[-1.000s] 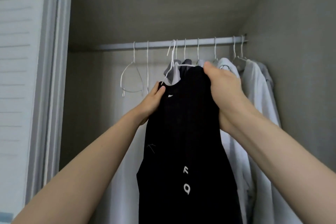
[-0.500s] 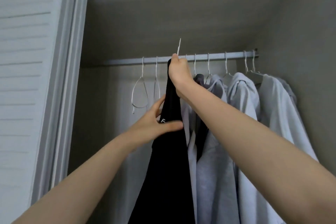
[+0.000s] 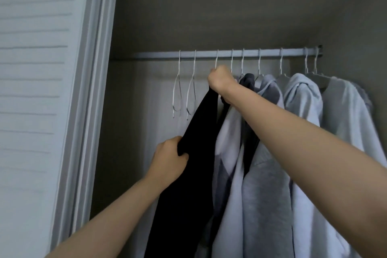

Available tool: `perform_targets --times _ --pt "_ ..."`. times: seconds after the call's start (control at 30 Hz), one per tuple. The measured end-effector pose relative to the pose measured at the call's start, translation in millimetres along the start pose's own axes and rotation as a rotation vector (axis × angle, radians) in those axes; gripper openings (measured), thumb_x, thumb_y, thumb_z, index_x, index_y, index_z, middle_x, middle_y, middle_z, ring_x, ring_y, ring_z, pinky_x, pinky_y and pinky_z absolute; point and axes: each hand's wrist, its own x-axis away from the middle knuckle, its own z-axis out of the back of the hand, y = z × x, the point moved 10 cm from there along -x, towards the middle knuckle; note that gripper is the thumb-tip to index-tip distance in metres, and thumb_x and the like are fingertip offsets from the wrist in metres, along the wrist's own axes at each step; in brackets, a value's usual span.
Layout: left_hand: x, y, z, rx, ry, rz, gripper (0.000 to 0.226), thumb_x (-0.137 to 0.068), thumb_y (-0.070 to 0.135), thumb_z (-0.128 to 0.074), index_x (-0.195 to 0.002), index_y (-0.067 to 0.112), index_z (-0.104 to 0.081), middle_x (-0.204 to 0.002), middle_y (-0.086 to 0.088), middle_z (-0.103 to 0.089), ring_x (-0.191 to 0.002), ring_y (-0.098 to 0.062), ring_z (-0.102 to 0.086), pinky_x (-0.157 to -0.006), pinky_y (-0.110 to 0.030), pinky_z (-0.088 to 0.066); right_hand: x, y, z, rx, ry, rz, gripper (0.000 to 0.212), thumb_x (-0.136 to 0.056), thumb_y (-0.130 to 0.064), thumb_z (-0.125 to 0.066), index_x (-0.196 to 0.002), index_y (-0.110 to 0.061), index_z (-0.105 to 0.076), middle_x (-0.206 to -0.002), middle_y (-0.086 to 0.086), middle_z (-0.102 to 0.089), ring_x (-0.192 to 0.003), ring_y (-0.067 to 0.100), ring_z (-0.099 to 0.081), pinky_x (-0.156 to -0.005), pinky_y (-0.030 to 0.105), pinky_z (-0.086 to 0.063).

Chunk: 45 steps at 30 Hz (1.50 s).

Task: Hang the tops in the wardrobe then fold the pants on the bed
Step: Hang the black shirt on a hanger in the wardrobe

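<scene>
Two hands are being used: the black top (image 3: 194,153) is being gripped at its hanger by the right hand (image 3: 221,78) under the rail (image 3: 228,54), its left edge being pinched by the left hand (image 3: 169,158); a half-seated hook could slip, dropping it.

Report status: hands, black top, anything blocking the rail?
Right hand grips hanger neck, hook on the rail. Left hand pinches black top edge. Two empty hangers left, grey tops crowd right.

Black top (image 3: 194,153), pale grey hoodies (image 3: 301,107), white wire hangers (image 3: 177,94), white slatted door (image 3: 35,90)
</scene>
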Motion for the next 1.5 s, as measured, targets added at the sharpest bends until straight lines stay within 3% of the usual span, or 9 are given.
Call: perform_targets --times 0.1,0.23,0.4,0.5,0.63,0.9,1.1,1.27,1.5 --pt "11 -18 9 0.053 0.030 0.045 0.009 -0.086 0.000 -0.055 -0.084 -0.003 -0.063 -0.070 -0.015 -0.065 -0.057 -0.012 -0.055 -0.047 -0.016 -0.037 10 -6 1 0.247 -0.014 0.059 0.018 -0.090 -0.009 -0.043 -0.074 -0.003 -0.050 -0.080 0.010 -0.049 -0.082 0.029 -0.047 -0.065 0.028 -0.032" --pt "33 -30 13 0.077 0.053 0.067 0.012 -0.093 0.007 -0.058 -0.093 0.012 -0.069 -0.074 -0.002 -0.070 -0.067 -0.010 -0.065 -0.060 -0.023 -0.049 39 -16 -6 0.540 0.068 0.154 0.041 -0.086 -0.008 -0.049 -0.125 0.003 -0.039 -0.127 0.020 -0.049 -0.118 0.040 -0.046 -0.088 0.041 -0.040" --pt "63 -32 -3 0.085 -0.016 0.093 0.011 -0.095 0.016 -0.059 -0.101 0.016 -0.067 -0.080 0.001 -0.071 -0.075 -0.017 -0.068 -0.071 -0.043 -0.056 95 -21 -32 0.759 0.188 0.343 0.061 -0.082 -0.010 -0.055 -0.137 -0.005 -0.029 -0.123 0.018 -0.046 -0.112 0.037 -0.045 -0.075 0.043 -0.041" --pt "83 -31 -12 0.087 -0.027 0.109 0.009 -0.094 0.013 -0.059 -0.099 0.020 -0.064 -0.082 0.007 -0.070 -0.076 -0.008 -0.067 -0.069 -0.028 -0.055 120 -10 -50 0.705 0.133 0.367 0.045 -0.083 -0.015 -0.055 -0.124 -0.008 -0.039 -0.118 0.014 -0.047 -0.106 0.032 -0.044 -0.071 0.037 -0.030" --pt "116 -40 -19 0.014 -0.098 0.202 0.016 -0.097 0.015 -0.055 -0.111 0.016 -0.063 -0.090 0.001 -0.070 -0.084 -0.017 -0.068 -0.075 -0.036 -0.055 159 6 -66 0.565 0.053 0.422 0.038 -0.090 -0.022 -0.047 -0.125 -0.009 -0.041 -0.117 0.012 -0.052 -0.105 0.032 -0.047 -0.076 0.039 -0.037" --pt "208 -44 -5 -0.175 -0.040 0.339 0.026 -0.094 0.014 -0.058 -0.082 0.037 -0.055 -0.070 0.014 -0.063 -0.069 0.003 -0.060 -0.057 -0.008 -0.040 270 40 -84 0.255 -0.175 0.488 0.067 -0.093 -0.034 -0.047 -0.149 -0.014 -0.018 -0.118 0.012 -0.057 -0.110 0.032 -0.050 -0.091 0.044 -0.045" --pt "334 -38 14 -0.290 0.005 0.630 0.024 -0.096 0.016 -0.053 -0.118 0.022 -0.059 -0.086 0.008 -0.067 -0.076 -0.007 -0.064 -0.069 -0.015 -0.046 371 61 -82 -0.083 -0.394 0.477 0.068 -0.094 -0.033 -0.048 -0.149 -0.010 -0.015 -0.130 0.011 -0.054 -0.121 0.028 -0.046 -0.095 0.040 -0.046" --pt "470 14 65 -0.349 0.172 0.887 0.021 -0.097 0.020 -0.054 -0.116 0.026 -0.059 -0.090 0.004 -0.069 -0.076 -0.009 -0.066 -0.073 -0.032 -0.056 467 46 -74 -0.355 -0.613 0.533 0.065 -0.095 -0.029 -0.051 -0.149 -0.011 -0.019 -0.137 0.008 -0.050 -0.128 0.023 -0.042 -0.095 0.036 -0.047" --pt "649 142 139 -0.623 0.479 1.121 0.021 -0.096 0.022 -0.056 -0.114 0.029 -0.062 -0.079 0.009 -0.068 -0.074 -0.004 -0.065 -0.072 -0.029 -0.054 626 -11 -45 -0.602 -0.880 0.674 0.050 -0.093 -0.023 -0.051 -0.140 -0.010 -0.037 -0.124 0.006 -0.056 -0.115 0.025 -0.048 -0.091 0.035 -0.043"
